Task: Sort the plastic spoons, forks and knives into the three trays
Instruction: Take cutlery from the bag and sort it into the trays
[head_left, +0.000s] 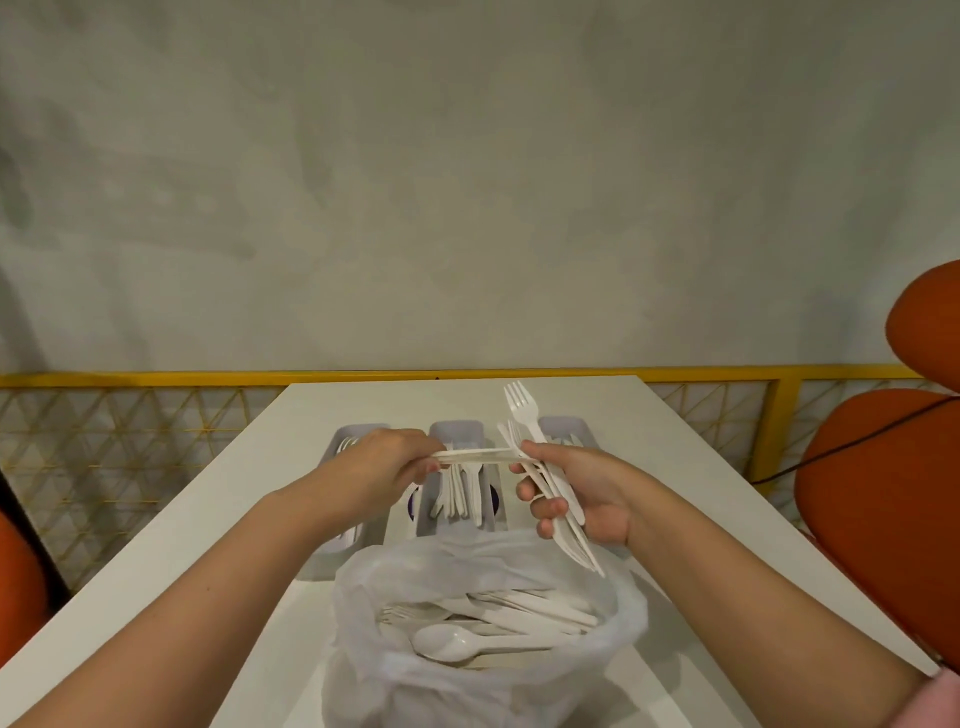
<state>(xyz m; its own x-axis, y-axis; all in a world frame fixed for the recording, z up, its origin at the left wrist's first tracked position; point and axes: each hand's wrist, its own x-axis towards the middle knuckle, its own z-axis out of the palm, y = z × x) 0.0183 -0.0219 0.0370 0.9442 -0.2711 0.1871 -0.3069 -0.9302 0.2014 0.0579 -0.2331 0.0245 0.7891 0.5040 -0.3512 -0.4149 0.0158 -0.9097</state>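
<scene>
A: Which step is this?

B: Pulling one piece out of a handful. The right hand (576, 499) is clamped on a bunch of white plastic cutlery (558, 512), with one fork (521, 410) sticking up out of it. The left hand (387, 462) pinches the end of a single flat utensil (475, 455) that lies crosswise, its other end touching the bunch.

A: Knife, fork or spoon?

B: Probably a knife, going by the straight, thin shape, but its tip is hidden in the bunch, so I would not swear to it.

A: Where are the trays?

B: Take the middle tray (457, 431) as the mark. Both hands hover just above it, and it already holds a row of white pieces. The left tray (358, 431) sits beside it, mostly under the left hand, with fork tines showing. The right tray (563, 423) sits on its other side, behind the bunch. The plastic bag (467, 670) of unsorted cutlery lies nearer the person than the middle tray, with a spoon (452, 640) on top.

A: What does the next move call for?

B: In my judgement, sliding the single piece free without dragging others along, confirming its type, then laying it in the matching tray.
</scene>
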